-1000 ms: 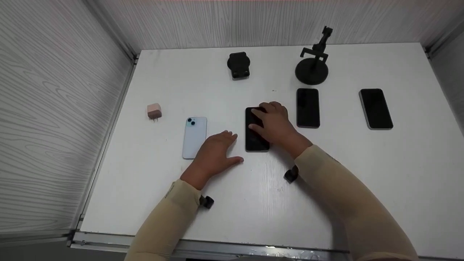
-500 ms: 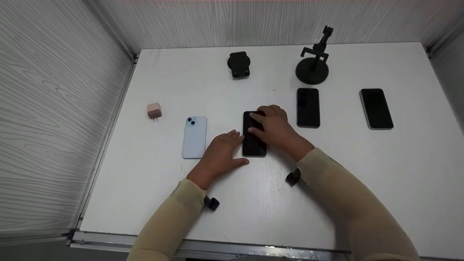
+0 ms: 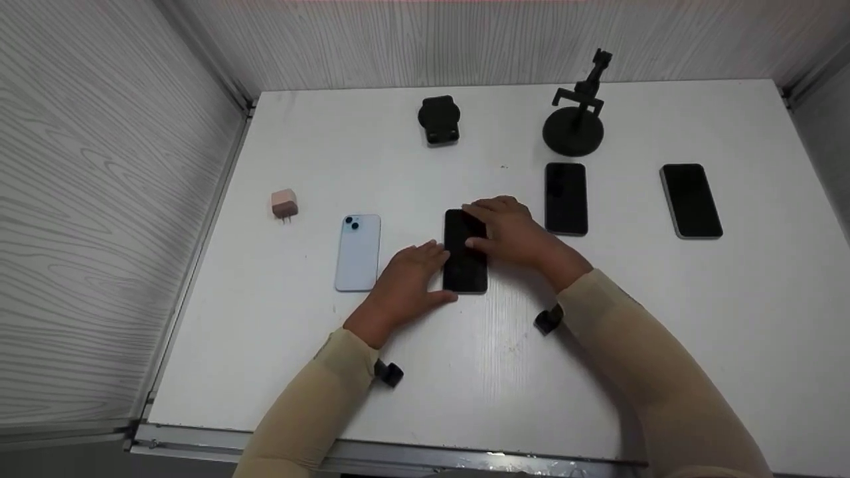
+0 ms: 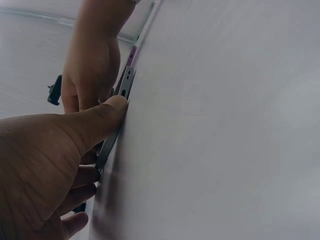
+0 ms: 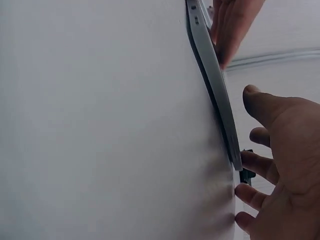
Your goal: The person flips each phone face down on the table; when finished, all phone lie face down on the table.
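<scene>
A black-screened smartphone lies screen up in the middle of the white table, its long side pointing away from me. Along its left edge rests my left hand, fingertips at the side and thumb by the near corner. The left wrist view shows that thumb against the end of the phone. My right hand reaches over the far right part, covering that corner. Seen from the right wrist, its thumb stands raised over the phone, and its loosely bent fingers are near the edge.
A pale blue phone lies face down close to my left hand. Further left is a pink charger plug. Two dark phones, one near and one farther right, lie right. Behind stand a black folded stand and phone holder.
The middle phone has slid toward me and slightly left. My left hand has come right to its edge. My right hand followed the phone nearer, then its thumb and fingers drew back rightward.
</scene>
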Demonstrator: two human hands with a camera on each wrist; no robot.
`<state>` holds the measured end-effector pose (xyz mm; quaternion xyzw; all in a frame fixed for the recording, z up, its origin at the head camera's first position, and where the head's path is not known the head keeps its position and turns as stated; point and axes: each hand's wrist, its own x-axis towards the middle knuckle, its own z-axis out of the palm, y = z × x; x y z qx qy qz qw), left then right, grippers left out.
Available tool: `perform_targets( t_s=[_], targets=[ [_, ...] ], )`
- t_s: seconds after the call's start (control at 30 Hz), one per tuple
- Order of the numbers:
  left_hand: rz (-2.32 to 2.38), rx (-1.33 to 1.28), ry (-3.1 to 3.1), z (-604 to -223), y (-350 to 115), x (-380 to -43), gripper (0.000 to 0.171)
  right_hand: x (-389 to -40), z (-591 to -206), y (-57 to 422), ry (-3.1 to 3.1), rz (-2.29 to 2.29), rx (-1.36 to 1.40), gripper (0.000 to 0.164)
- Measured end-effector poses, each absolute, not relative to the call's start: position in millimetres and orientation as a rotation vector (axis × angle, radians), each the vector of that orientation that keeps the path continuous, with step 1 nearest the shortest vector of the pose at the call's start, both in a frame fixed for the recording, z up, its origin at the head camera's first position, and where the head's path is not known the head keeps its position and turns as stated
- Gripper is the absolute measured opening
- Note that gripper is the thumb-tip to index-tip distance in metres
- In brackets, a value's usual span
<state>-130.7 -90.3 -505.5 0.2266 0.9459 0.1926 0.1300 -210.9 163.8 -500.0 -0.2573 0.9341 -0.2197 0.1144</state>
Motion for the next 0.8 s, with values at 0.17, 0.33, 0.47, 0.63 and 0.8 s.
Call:
perform_targets(
  t_s=[0.17,0.33,0.47,0.63,0.8],
  targets=[
    [0.558,0.667,2.757,-505.9,-90.4,-130.1,0.082,-219.0,-493.5,180.0,2.649,-0.699,-0.823,0.07],
    [0.55,0.663,2.746,-504.2,-90.2,-129.4,0.083,-222.8,-489.1,187.9,2.596,-0.721,-0.873,0.075],
    [0.536,0.658,2.745,-503.2,-89.4,-129.6,0.082,-224.1,-490.2,188.2,2.598,-0.751,-0.86,0.081],
    [0.534,0.687,2.744,-502.5,-89.2,-131.0,0.082,-226.9,-494.5,188.5,2.625,-0.767,-0.848,0.083],
    [0.534,0.699,2.737,-502.3,-90.0,-131.5,0.082,-229.1,-497.4,188.8,2.634,-0.764,-0.809,0.085]
  ],
)
